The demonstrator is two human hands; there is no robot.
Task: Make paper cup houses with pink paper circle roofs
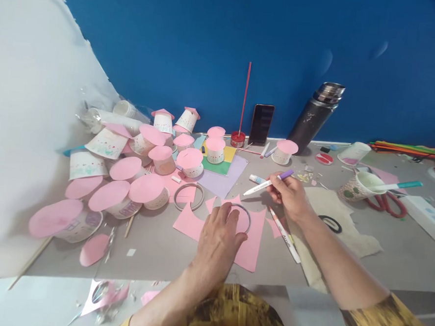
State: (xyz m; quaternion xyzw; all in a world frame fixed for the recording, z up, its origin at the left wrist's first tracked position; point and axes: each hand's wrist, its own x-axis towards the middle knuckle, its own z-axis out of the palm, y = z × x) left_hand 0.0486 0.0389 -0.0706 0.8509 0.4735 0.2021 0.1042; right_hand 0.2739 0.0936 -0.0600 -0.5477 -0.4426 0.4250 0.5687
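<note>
A grey ring lies on a cut sheet of pink paper. My left hand rests over both, fingers bent across the ring and thumb apart on the paper. Pinched in my right hand is a white marker with a purple end, its tip just above the paper's far edge. A second ring lies left of my left hand, partly on pink paper. Beside my right wrist an orange-tipped marker lies on the table, and a blue-marked pen-like piece lies beyond the held marker.
Several decorated paper cups with pink discs crowd the left side. At the back stand a phone and a dark thermos. To the right are a cup holding a teal marker, red-handled scissors and cream cloth.
</note>
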